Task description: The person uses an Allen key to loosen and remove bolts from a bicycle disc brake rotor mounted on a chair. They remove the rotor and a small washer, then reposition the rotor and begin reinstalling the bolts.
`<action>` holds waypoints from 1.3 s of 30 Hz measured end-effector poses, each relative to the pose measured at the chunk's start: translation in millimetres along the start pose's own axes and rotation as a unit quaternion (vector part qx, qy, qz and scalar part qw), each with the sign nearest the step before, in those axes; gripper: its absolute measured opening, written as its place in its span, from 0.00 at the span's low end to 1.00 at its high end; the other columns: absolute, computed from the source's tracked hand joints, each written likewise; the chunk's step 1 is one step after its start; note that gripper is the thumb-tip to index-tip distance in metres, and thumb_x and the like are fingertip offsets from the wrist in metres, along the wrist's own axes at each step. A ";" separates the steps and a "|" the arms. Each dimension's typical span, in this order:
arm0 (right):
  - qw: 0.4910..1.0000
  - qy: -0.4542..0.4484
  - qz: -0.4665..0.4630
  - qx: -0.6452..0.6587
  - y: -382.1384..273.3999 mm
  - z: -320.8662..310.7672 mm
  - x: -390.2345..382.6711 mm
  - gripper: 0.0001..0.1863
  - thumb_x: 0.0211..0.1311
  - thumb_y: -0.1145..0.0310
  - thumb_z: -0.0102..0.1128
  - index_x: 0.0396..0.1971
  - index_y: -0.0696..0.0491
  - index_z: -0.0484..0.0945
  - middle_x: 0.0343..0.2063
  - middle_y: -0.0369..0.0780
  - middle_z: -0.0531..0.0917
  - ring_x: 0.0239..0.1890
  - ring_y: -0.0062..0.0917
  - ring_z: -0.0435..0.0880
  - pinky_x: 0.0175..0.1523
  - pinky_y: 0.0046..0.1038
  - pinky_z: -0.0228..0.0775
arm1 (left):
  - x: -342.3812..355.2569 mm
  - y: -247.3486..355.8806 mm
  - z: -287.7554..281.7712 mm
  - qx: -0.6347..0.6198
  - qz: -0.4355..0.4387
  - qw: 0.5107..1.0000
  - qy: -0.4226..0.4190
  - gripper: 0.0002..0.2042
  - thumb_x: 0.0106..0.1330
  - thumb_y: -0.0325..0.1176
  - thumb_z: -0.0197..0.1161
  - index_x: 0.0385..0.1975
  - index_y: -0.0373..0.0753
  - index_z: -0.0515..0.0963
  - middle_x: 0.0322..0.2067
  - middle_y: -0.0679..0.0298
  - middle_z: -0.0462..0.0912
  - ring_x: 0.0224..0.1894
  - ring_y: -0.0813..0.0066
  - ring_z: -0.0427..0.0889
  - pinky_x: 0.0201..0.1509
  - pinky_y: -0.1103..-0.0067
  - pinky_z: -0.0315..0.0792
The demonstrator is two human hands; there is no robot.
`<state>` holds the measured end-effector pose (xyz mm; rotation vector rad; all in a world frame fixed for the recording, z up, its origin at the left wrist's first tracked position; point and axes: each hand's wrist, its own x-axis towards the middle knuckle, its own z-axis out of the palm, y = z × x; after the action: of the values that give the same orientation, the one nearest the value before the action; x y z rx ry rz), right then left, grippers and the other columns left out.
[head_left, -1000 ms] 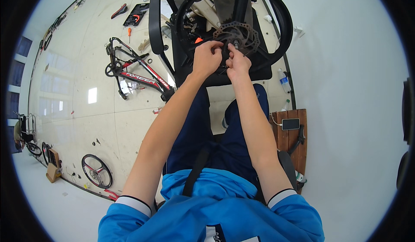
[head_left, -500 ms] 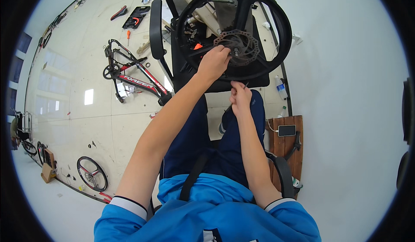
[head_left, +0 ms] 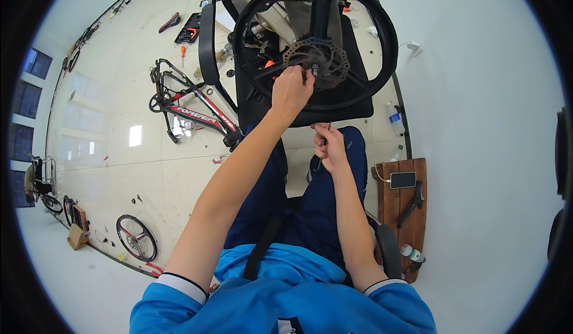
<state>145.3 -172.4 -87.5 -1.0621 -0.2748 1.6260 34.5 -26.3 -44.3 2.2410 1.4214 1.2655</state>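
Note:
A black spoked bicycle wheel (head_left: 391,41) rests on a black chair seat (head_left: 343,114) in front of me. Its toothed-edged brake disc (head_left: 335,65) faces up, with the axle (head_left: 315,69) standing out of the hub. At the disc's near left side, my left hand (head_left: 291,92) is closed, fingertips pressed together beside the axle; what they pinch is hidden. Over my right thigh, my right hand (head_left: 331,148) is closed round a thin dark rod-like tool (head_left: 319,164), whose ends stick out above and below the fingers. Its exact kind is too small to tell.
Left on the floor lie a black-and-red bicycle frame (head_left: 206,110), an orange screwdriver (head_left: 182,54), a tool case (head_left: 188,28), a saddle (head_left: 169,22) and another wheel (head_left: 136,238). At right, a wooden stool (head_left: 388,199) bears a phone (head_left: 403,180). A bottle (head_left: 395,119) lies nearby.
The view has shifted slightly. My left fingertips remain at the disc beside the axle. My right hand has turned, and more of the thin tool shows.

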 end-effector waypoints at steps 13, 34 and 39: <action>0.999 -0.022 0.003 0.046 3.6 -19.7 -23.8 0.10 0.67 0.67 0.57 0.40 0.58 0.76 0.18 0.31 0.67 0.14 0.10 0.53 0.18 0.17 0.40 | -3.6 -0.6 0.2 -0.048 0.052 0.997 0.036 0.09 0.57 0.21 0.66 0.37 0.32 0.78 0.30 0.54 0.81 0.27 0.61 0.82 0.33 0.73 0.76; 0.998 -0.043 -0.005 0.047 8.7 -34.4 -52.9 0.11 0.68 0.65 0.56 0.41 0.57 0.77 0.19 0.31 0.67 0.15 0.10 0.53 0.19 0.16 0.41 | -0.5 -12.5 -0.1 0.276 0.228 0.932 -0.057 0.06 0.66 0.30 0.56 0.36 0.37 0.70 0.28 0.60 0.77 0.27 0.66 0.85 0.28 0.75 0.78; 0.999 -0.041 0.004 0.034 10.0 -33.4 -53.1 0.11 0.68 0.65 0.56 0.40 0.57 0.77 0.19 0.31 0.67 0.15 0.10 0.53 0.19 0.16 0.40 | 14.8 -19.3 -17.9 0.319 0.325 0.883 -0.112 0.06 0.63 0.30 0.56 0.37 0.39 0.70 0.28 0.63 0.75 0.26 0.71 0.84 0.26 0.75 0.77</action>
<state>162.5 -233.6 -87.1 -0.9472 -0.2676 1.6768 11.2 -8.9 -36.1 3.3801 1.1338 0.6451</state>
